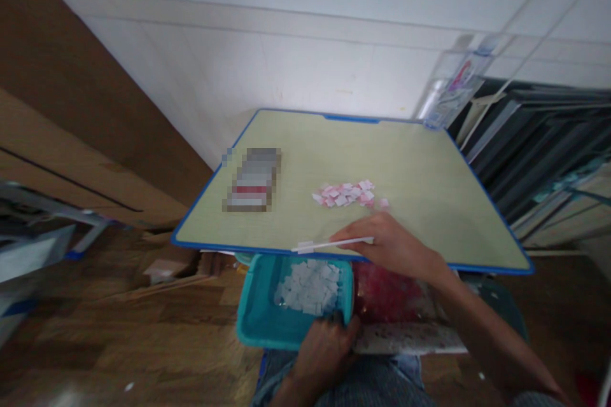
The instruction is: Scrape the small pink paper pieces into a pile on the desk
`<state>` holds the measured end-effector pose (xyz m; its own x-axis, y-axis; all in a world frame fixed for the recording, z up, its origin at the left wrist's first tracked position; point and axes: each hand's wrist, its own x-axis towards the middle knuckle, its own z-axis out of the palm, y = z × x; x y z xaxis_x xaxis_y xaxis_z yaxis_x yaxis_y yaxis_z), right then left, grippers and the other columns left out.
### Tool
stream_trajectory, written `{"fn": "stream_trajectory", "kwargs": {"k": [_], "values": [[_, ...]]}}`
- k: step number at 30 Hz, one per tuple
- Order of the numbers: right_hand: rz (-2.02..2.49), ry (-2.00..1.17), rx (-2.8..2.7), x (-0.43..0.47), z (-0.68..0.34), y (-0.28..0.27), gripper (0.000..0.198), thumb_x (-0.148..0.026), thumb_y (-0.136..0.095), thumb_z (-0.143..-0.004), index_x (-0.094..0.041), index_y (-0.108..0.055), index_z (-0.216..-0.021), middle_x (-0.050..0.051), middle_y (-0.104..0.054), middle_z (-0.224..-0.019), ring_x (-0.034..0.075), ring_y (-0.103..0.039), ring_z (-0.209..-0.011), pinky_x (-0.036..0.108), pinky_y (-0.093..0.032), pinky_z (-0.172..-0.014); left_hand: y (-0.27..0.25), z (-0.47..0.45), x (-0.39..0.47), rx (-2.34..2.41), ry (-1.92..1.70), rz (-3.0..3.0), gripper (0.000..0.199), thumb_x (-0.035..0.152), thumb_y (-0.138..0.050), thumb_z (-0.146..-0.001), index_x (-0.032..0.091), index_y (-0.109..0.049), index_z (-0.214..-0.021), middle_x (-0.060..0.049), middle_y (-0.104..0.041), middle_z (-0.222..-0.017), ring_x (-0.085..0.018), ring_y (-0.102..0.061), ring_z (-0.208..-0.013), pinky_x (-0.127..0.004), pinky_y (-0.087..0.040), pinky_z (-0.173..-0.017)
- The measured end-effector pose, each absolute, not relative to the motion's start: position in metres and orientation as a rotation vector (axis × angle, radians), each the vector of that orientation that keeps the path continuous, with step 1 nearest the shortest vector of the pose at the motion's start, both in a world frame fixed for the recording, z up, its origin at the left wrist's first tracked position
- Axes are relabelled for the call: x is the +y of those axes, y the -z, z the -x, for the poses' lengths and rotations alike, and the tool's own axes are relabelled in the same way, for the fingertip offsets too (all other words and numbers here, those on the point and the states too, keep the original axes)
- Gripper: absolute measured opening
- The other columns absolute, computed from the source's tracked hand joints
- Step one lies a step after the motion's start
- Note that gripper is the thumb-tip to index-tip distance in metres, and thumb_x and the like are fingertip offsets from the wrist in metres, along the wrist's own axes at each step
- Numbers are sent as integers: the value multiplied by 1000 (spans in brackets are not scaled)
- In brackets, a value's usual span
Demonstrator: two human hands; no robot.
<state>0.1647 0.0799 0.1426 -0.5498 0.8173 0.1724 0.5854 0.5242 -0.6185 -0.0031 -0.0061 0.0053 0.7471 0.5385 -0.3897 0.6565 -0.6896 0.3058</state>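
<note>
My right hand (389, 241) is above the table's front edge, its fingers closed around a thin white strip (351, 242). A small whitish piece (305, 247) shows at the strip's left end; whether it is attached cannot be made out. Just beyond the hand, a loose pile of small pink and white squares (344, 194) lies on the table. Below the edge stands a teal basin (245, 311) holding many small white squares (310, 286). At the basin's front right corner, my left hand (329, 340) is curled over the rim, with its fingertips partly hidden.
The pale yellow-green table (410, 159) has a blue rim and stands against a white wall. A pixelated rectangular item (252, 179) lies on its left. A clear plastic bottle (453, 92) is at the back right. Something red (389, 292) sits beside the basin. Dark panels (548, 133) lean at right.
</note>
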Motion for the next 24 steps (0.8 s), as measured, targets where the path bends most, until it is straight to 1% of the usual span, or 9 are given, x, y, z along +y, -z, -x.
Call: {"fn": "stream_trajectory", "kwargs": {"k": [3,6,10,14,19,21,24], "values": [[1150,-624,-2246,84,-156,-139,21,-23,-48,-81,-22,-66,-91,2,-69,-84,11,-63,-76,23,-45,-70,-4,3,-7,907,356,-2522,40,32,-54,-75,18,-44,-112,-11,-57,-86,-25,-56,-73,-34,-43,-60],[1236,-547,-2177,86,-158,-137,18,-23,-51,-78,-21,-67,-87,3,-70,-84,11,-63,-72,22,-45,-66,-1,3,-8,903,334,-2526,40,32,-50,-77,18,-42,-114,-10,-58,-84,-25,-56,-72,-34,-43,-60],[1267,-611,-2210,84,-160,-137,19,-23,-50,-79,-21,-67,-89,2,-70,-85,11,-63,-71,22,-45,-65,0,3,-10,907,319,-2534,40,32,-52,-76,18,-43,-113,-10,-57,-85,-25,-56,-73,-33,-43,-60],[1289,-584,-2176,79,-159,-142,19,-22,-51,-78,-22,-68,-87,1,-70,-83,11,-64,-71,22,-46,-64,-1,4,-9,909,296,-2559,43,34,-52,-76,18,-42,-114,-10,-57,-83,-25,-56,-70,-34,-44,-57],[1228,-667,-2216,76,-160,-144,20,-23,-49,-80,-23,-67,-90,1,-69,-85,11,-64,-75,22,-46,-68,-4,5,-8,878,273,-2572,32,34,-52,-76,18,-48,-103,-8,-57,-78,-25,-56,-68,-33,-44,-56],[1242,-688,-2224,78,-160,-143,20,-24,-49,-80,-22,-67,-90,1,-69,-86,11,-64,-75,23,-47,-68,-5,5,-8,874,280,-2576,31,34,-51,-77,18,-48,-103,-8,-57,-78,-25,-56,-68,-33,-44,-56],[1290,-641,-2202,84,-160,-140,19,-23,-51,-79,-21,-67,-90,2,-69,-86,12,-64,-76,24,-47,-70,-6,4,-8,885,300,-2569,31,34,-51,-77,19,-47,-104,-9,-57,-80,-25,-56,-69,-33,-44,-57]]}}
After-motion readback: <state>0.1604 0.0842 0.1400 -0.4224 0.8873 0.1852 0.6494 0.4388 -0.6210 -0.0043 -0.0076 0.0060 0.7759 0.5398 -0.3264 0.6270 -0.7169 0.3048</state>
